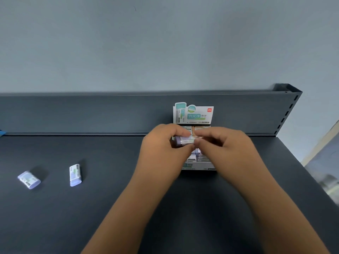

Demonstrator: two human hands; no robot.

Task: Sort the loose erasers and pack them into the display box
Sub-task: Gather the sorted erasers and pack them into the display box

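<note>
The white display box point(199, 166) with a teal printed header card point(193, 113) stands on the dark shelf, against the back panel. Several erasers lie packed inside it, mostly hidden behind my hands. Above the box, my left hand point(161, 149) and my right hand point(225, 145) both pinch one purple eraser point(183, 141) in a white sleeve, held level between them. Two loose purple erasers lie on the shelf to the left: one point(75, 174) nearer the middle and one point(29, 179) far left.
The dark shelf surface point(110, 208) ends at a raised back panel point(91, 114). A slotted upright point(288, 110) stands at the right end, where the shelf edge drops off. A grey wall rises behind.
</note>
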